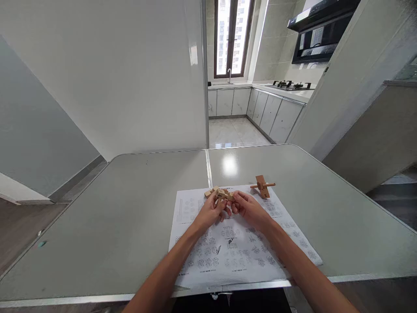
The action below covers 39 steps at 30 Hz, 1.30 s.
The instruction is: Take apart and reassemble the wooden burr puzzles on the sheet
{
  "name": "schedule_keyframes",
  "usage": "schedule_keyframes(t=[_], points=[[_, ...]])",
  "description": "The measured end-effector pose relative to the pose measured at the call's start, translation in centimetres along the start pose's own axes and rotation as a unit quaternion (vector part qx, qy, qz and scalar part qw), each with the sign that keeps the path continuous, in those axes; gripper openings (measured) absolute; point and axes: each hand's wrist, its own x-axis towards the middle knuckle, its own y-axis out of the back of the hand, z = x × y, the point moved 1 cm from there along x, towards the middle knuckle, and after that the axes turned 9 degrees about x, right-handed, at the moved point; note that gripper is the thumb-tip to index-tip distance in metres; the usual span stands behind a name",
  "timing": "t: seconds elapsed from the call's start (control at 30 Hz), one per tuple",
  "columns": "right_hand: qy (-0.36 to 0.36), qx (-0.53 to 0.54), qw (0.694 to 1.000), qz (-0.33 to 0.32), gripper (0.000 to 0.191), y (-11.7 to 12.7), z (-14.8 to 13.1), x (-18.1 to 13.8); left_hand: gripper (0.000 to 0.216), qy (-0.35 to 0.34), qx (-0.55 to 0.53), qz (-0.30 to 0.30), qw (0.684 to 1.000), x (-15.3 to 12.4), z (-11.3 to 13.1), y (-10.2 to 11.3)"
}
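Hands (211,211) (250,208) hold wooden blocks (222,194), well inside table edges (65,300)

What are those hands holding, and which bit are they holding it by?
Small wooden pieces: the left hand pinches at their left, the right hand at their right end. The exact edges gripped are too small to tell.

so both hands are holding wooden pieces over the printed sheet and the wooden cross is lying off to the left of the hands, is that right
Not quite: the wooden cross lies to the right of the hands, as the head view shows. The left hand and right hand do hold wooden pieces over the printed sheet.
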Motion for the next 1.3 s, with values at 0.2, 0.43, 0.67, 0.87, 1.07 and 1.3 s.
schedule_keyframes(t=[0.2, 0.43, 0.67, 0.87, 1.07, 1.3], points=[[-0.009, -0.024, 1.000, 0.002, 0.037, -0.5, -0.2, -0.2, 0.060, -0.003, -0.019, 0.007, 1.000, -0.1, -0.1, 0.1], [-0.013, -0.051, 0.999, 0.005, 0.042, -0.8, -0.3, -0.3, 0.060, 0.010, -0.084, -0.007, 0.996, 0.0, -0.5, 0.3], [0.000, -0.055, 0.998, 0.019, 0.042, -0.5, -0.2, -0.2, 0.074, 0.015, -0.143, -0.031, 0.989, 0.2, -1.0, 0.5], [0.008, -0.051, 0.998, 0.025, 0.040, -0.3, 0.0, -0.1, 0.063, -0.006, -0.157, -0.048, 0.986, 0.2, -1.1, 0.4], [0.015, -0.074, 0.997, 0.020, 0.040, -0.6, -0.1, -0.4, 0.063, 0.003, -0.163, -0.064, 0.985, 0.1, -0.5, 0.4], [0.021, -0.112, 0.993, 0.034, 0.041, -0.6, -0.1, -0.3, 0.064, 0.002, -0.174, -0.059, 0.983, 0.1, -0.2, 0.4]])
